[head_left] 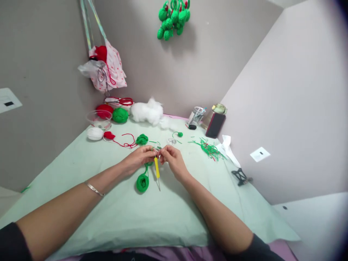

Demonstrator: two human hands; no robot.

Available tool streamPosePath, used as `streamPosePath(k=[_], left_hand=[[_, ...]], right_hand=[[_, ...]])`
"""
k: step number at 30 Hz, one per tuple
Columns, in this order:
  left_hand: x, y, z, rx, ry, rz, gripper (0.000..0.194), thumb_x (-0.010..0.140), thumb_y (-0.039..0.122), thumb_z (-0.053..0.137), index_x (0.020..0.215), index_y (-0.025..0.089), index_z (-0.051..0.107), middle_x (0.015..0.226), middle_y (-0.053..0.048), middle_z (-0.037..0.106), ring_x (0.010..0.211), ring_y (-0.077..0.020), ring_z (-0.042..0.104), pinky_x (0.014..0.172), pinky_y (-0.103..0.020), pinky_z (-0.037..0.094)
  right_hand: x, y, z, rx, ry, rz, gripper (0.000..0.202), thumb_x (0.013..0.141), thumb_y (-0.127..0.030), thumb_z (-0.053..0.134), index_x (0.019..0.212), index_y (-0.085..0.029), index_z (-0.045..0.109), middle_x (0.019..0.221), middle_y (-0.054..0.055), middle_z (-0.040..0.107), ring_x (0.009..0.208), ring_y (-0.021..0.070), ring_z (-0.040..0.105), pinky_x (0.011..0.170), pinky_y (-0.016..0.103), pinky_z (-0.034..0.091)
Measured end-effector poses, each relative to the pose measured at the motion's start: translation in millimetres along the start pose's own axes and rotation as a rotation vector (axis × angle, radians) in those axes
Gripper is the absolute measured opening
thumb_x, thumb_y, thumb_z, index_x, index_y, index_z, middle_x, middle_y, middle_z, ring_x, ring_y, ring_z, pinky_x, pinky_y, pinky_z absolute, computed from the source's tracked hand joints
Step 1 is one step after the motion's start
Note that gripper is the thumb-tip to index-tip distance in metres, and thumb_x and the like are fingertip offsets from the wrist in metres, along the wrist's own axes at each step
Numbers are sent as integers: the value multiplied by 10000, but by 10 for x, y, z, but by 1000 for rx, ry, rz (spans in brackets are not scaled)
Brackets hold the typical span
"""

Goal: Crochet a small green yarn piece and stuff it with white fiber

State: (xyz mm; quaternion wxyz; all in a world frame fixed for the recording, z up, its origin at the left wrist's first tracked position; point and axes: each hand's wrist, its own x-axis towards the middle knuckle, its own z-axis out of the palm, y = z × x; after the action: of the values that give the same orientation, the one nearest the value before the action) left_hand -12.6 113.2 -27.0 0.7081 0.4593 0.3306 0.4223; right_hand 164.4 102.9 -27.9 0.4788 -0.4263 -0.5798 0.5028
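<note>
A pale green cloth (174, 217) spreads under and around the yellow-handled hook (157, 167). Just nearer and left of the hook lies a green yarn ball (142, 182). The left hand (140, 157) has its fingers pinched around the hook's far end; the right hand (175, 161) bunches right beside it, its grip impossible to tell. Right of the hook lie yarn clippings (209, 148); beyond it, white stuffing (148, 111) sits near a grey wall (141, 54). Fingers mask the hook's far tip, and the green hanging pieces (174, 20) high beyond it are cropped on top
</note>
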Motion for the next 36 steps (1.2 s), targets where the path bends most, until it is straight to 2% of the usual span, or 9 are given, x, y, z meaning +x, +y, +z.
streamPosePath(k=[4,7,10,14,18,22,26,30,36], left_hand=[[-15,-135,-33,-21,81,19,283,708,261,891,819,177,645,830,-12,722,821,-177,723,856,-318,550],[-30,-164,-54,-17,94,9,282,660,241,903,785,180,658,836,-7,727,818,-185,733,867,-337,561],[-32,-187,-80,17,93,-14,227,646,252,907,697,165,703,791,-30,745,819,-206,736,902,-361,558],[-28,-201,-97,44,97,-27,204,650,277,925,745,160,788,787,-50,780,878,-235,733,947,-384,543],[-43,-187,-113,-5,66,-20,301,717,410,913,736,135,792,823,-89,789,894,-232,730,962,-381,549],[-44,-207,-155,-56,56,-13,305,723,389,933,778,121,798,838,-92,786,900,-216,730,990,-371,547],[-23,-246,-190,-109,65,6,260,718,318,947,825,135,796,897,-81,791,935,-209,747,1031,-372,543],[-13,-254,-213,-128,82,23,260,679,226,958,851,143,783,896,-45,775,954,-199,764,1070,-370,524],[-8,-256,-226,-87,60,39,279,686,254,939,887,142,781,935,-52,782,1010,-228,762,1086,-409,512]], right_hand=[[-15,97,-19,-58,10,18,365,851,-559,689,806,-196,688,685,2,670,617,140,600,626,299,542],[9,123,-55,-131,40,-6,356,853,-548,695,825,-193,703,632,-14,637,584,137,577,618,296,524],[33,153,-74,-227,84,-70,363,842,-560,710,799,-199,696,607,-19,609,557,139,542,574,290,483],[-4,172,-51,-384,138,-222,293,869,-502,711,797,-218,711,802,17,639,659,139,541,635,292,481],[-81,169,-12,-517,63,-347,203,891,-424,708,816,-239,747,914,43,640,722,145,548,672,290,475],[-110,164,-15,-575,-16,-390,156,925,-369,661,893,-261,769,940,56,657,789,165,589,704,290,481],[-96,148,-51,-542,-24,-373,168,935,-366,650,877,-239,744,931,57,669,778,161,589,728,297,500],[-54,143,-96,-438,35,-285,205,924,-389,655,831,-210,690,872,36,658,710,143,596,661,282,508],[17,159,-157,-255,67,-124,251,882,-446,687,829,-201,669,635,-23,629,577,133,592,626,285,513]])
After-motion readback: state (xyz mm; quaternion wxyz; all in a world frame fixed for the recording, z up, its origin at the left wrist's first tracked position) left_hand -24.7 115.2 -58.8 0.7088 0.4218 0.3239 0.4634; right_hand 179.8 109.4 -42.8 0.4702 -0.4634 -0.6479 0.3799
